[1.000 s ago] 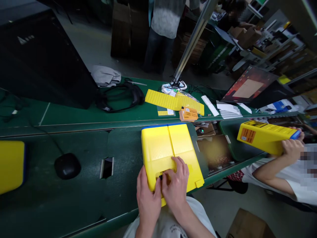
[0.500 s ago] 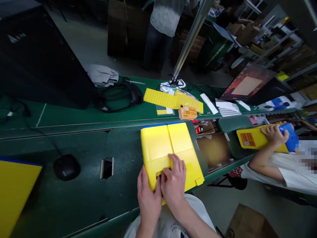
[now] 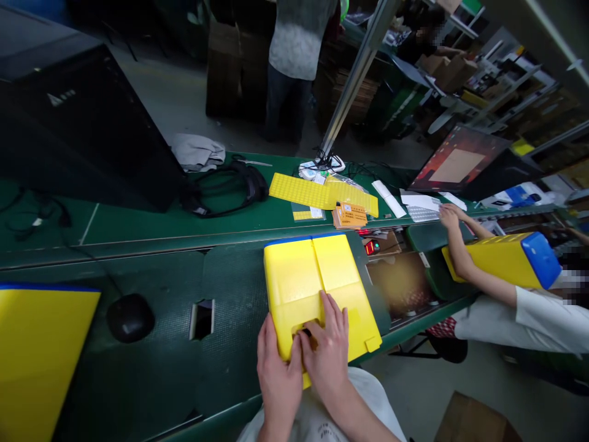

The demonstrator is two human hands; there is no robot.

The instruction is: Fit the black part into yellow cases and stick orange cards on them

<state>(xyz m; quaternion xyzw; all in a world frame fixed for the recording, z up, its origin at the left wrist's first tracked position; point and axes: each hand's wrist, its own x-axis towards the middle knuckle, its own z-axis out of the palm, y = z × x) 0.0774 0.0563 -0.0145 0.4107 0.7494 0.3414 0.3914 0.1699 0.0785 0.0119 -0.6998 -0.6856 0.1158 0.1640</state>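
In front of me a yellow plastic box (image 3: 299, 270) with a blue far edge lies on the green bench. My left hand (image 3: 277, 362) holds its near left edge, fingers along the side and thumb beside a small dark cutout (image 3: 307, 330). At that cutout the thumb and bent index finger of my right hand (image 3: 329, 344) work, while its other fingers rest on the yellow face. What lies under the fingertips is hidden.
A black mouse (image 3: 130, 318) and another yellow box (image 3: 41, 350) are on the left, below a black monitor (image 3: 87, 129). Yellow label sheets (image 3: 299, 191) and orange cards (image 3: 350, 215) lie beyond. On the right, a co-worker's arm (image 3: 483, 279) reaches over a yellow-blue box (image 3: 501, 258).
My hands stay at the cutout, with the right fingers slightly shifted. The co-worker's hand has left the yellow-blue box and now reaches to the white sheets. The view has moved a little.
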